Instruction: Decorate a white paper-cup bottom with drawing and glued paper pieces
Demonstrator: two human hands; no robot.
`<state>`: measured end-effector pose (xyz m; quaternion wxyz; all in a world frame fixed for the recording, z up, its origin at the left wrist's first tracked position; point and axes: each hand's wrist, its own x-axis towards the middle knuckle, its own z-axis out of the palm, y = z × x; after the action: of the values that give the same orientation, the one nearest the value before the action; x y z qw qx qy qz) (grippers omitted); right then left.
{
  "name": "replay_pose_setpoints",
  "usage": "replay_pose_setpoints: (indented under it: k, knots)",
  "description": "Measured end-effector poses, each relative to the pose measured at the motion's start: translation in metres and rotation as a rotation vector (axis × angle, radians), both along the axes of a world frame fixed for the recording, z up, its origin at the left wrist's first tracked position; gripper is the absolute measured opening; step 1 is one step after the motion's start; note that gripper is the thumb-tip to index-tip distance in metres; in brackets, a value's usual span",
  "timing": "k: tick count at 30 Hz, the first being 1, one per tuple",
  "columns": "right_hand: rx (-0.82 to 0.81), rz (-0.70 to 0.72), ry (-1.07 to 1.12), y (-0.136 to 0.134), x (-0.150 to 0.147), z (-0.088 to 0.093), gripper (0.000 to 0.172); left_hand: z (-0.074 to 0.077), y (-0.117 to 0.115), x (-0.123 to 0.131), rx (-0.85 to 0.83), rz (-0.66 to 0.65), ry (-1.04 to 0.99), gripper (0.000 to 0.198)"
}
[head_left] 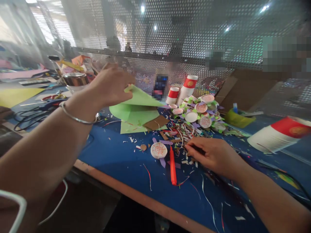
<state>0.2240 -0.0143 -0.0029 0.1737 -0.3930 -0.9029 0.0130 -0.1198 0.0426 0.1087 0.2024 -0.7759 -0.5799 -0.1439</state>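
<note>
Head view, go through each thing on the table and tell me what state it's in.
Left hand, raised, pinching green paper.
Green paper, top sheet lifted by a corner, rest flat.
Right hand, resting on scraps, fingers curled; hold unclear.
Red stick, lying flat.
Disc, flat, pattern up.
Cup stack, upright.
Right cup, tipped on its side.

Left hand (110,85) pinches green paper (139,97) (raised); right hand (211,154) touches scraps (181,133).

No legible text, gold emblem on red-banded cup (190,83) too blurred, red grid mark on disc (158,150)
</note>
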Motion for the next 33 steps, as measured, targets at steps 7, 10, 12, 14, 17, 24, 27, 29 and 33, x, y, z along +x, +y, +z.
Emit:
replay_pose_setpoints:
  k: [7,10,12,14,17,24,27,29,33]
  knots:
    - [-0.078,-0.058,0.126,-0.013,-0.008,0.012,0.026,-0.032,-0.093,0.060,0.214,-0.373,-0.118,0.027]
    - [-0.144,-0.057,0.190,-0.025,-0.013,0.022,0.031,-0.061,-0.122,0.084,0.258,-0.628,-0.093,0.025]
    - [-0.182,-0.052,0.212,-0.035,-0.014,0.027,0.034,-0.078,-0.139,0.097,0.220,-0.742,-0.072,0.022]
    - [-0.212,-0.061,0.216,-0.048,-0.011,0.027,0.033,-0.094,-0.152,0.108,0.139,-0.786,-0.083,0.019]
    - [-0.236,-0.119,0.211,-0.073,0.002,0.017,0.026,-0.114,-0.163,0.120,0.124,-0.829,-0.128,0.013]
    - [-0.085,-0.295,0.261,-0.121,0.026,-0.020,0.023,-0.134,-0.166,0.120,0.134,-0.795,-0.343,0.010]
    - [0.000,-0.228,0.208,-0.124,0.017,-0.024,0.019,-0.126,-0.159,0.106,0.268,-0.749,-0.547,0.017]
    - [-0.023,-0.183,0.162,-0.121,0.004,-0.022,0.019,-0.120,-0.155,0.096,0.418,-0.616,-0.634,0.022]
    - [-0.076,-0.130,0.002,-0.109,-0.026,-0.015,0.024,-0.115,-0.157,0.085,0.554,-0.379,-0.801,0.018]
